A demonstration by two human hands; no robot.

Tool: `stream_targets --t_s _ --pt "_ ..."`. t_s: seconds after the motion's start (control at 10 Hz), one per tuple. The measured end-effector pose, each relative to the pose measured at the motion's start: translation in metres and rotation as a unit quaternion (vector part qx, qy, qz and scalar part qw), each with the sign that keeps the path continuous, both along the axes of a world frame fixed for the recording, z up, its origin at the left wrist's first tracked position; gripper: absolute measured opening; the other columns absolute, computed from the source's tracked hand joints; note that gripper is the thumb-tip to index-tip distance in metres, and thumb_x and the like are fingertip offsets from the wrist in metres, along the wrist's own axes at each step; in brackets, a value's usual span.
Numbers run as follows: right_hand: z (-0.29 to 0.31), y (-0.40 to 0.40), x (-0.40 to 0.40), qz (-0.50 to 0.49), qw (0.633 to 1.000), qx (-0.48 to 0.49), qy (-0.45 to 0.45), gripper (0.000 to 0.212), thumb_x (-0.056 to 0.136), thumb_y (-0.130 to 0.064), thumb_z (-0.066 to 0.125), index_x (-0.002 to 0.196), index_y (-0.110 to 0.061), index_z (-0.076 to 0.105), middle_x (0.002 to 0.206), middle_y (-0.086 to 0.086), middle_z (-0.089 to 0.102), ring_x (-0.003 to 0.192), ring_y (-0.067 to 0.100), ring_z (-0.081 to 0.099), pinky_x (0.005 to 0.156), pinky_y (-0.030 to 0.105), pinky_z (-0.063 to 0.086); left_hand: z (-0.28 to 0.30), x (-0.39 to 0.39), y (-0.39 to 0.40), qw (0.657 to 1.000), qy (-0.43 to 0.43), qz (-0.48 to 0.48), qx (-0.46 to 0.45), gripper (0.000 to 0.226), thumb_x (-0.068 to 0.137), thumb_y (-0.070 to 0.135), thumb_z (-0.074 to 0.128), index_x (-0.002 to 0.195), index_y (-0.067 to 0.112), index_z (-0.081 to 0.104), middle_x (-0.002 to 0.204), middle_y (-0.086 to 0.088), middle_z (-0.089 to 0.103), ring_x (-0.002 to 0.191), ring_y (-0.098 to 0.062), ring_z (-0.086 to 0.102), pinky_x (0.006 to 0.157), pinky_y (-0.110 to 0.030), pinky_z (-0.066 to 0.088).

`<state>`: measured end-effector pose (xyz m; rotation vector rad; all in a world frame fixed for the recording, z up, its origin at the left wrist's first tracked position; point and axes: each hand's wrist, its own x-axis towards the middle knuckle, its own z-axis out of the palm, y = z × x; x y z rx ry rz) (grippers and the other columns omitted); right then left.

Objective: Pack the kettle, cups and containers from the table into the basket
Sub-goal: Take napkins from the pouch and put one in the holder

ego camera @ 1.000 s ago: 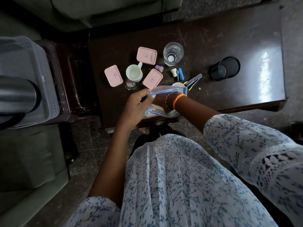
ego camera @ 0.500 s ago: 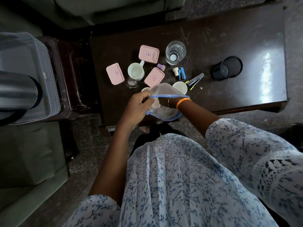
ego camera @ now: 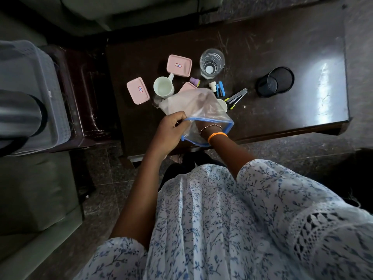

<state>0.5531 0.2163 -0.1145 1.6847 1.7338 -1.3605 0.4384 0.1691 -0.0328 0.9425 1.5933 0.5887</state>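
Note:
My left hand [ego camera: 171, 130] pinches the blue rim of a clear plastic zip bag [ego camera: 199, 107] above the near edge of the dark table [ego camera: 282, 47]. My right hand is inside the bag, hidden past the wrist [ego camera: 214, 131]; what it holds cannot be seen. Two pink lidded containers [ego camera: 138, 90] [ego camera: 179, 65] lie flat, a third [ego camera: 186, 87] is partly under the bag. A white mug [ego camera: 163, 87] stands between them and a second white cup [ego camera: 223, 105] shows at the bag's right. At far left a steel kettle [ego camera: 18, 116] rests in the grey basket [ego camera: 40, 77].
A clear drinking glass [ego camera: 212, 62] stands behind the containers. A black mesh pen holder [ego camera: 275, 81] lies on its side at right. Small caps, blue clips [ego camera: 220, 88] and a metal tool [ego camera: 237, 97] are scattered mid-table. The basket sits on a dark plastic chair [ego camera: 90, 93].
The bag has been lifted and turned so its body stretches away over the cups, and the right hand has gone deeper into it. The left hand keeps its pinch on the rim.

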Motion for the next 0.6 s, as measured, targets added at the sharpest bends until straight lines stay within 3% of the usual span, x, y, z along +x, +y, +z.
stream_targets --t_s 0.1,0.2,0.3,0.4,0.5,0.6 --pt "0.019 -0.003 -0.004 -0.076 0.997 -0.01 0.008 0.043 0.102 -0.022 0.029 0.143 -0.009 0.029 0.153 0.012 0.03 0.142 0.026 0.026 0.117 0.036 0.016 0.0 0.001 0.003 1.0 0.005 0.002 0.003 0.034 0.088 0.009 0.05 0.058 0.02 0.04 0.058 -0.003 0.037 0.057 -0.009 0.033 0.052 -0.022 0.028" --pt "0.04 0.001 -0.004 -0.175 0.978 -0.115 0.006 0.04 0.1 -0.012 0.033 0.138 0.001 0.037 0.148 0.02 0.037 0.137 0.032 0.034 0.112 0.037 0.027 -0.001 0.003 0.007 1.0 0.003 0.012 0.007 0.027 0.089 0.008 0.049 0.062 0.007 0.045 0.063 -0.013 0.041 0.058 -0.013 0.037 0.054 -0.026 0.029" --pt "0.043 -0.003 -0.006 -0.243 0.951 -0.188 0.041 0.039 0.099 -0.005 0.032 0.135 0.008 0.037 0.146 0.024 0.037 0.131 0.032 0.042 0.108 0.039 0.033 -0.003 0.006 0.011 1.0 0.002 0.016 0.004 0.026 0.089 0.008 0.049 0.063 0.005 0.045 0.064 -0.013 0.042 0.062 -0.015 0.038 0.059 -0.03 0.03" --pt "0.03 -0.006 -0.005 -0.355 0.917 -0.164 0.073 0.028 0.099 -0.01 0.035 0.122 -0.006 0.05 0.127 0.016 0.052 0.102 0.018 0.042 0.089 0.032 0.038 -0.003 0.009 0.015 1.0 0.006 0.02 0.007 0.034 0.09 0.008 0.049 0.059 0.018 0.041 0.059 -0.004 0.04 0.06 -0.01 0.036 0.057 -0.026 0.03" --pt "0.03 0.0 -0.004 -0.404 0.89 -0.195 0.088 0.032 0.097 -0.008 0.039 0.066 -0.018 0.039 0.073 0.001 0.041 0.085 0.02 0.043 0.082 0.027 0.034 -0.004 0.01 0.017 1.0 0.004 0.026 0.008 0.034 0.091 0.008 0.048 0.059 0.018 0.039 0.06 -0.003 0.039 0.061 -0.01 0.035 0.056 -0.024 0.03" --pt "0.031 0.01 -0.009 -0.425 0.886 -0.16 0.087 0.032 0.095 -0.003 0.035 0.067 -0.017 0.04 0.068 -0.002 0.036 0.089 0.019 0.04 0.061 0.015 0.041 -0.004 0.009 0.02 1.0 0.001 0.03 0.011 0.033 0.091 0.01 0.048 0.06 0.017 0.039 0.058 0.002 0.036 0.058 -0.004 0.033 0.054 -0.021 0.028"
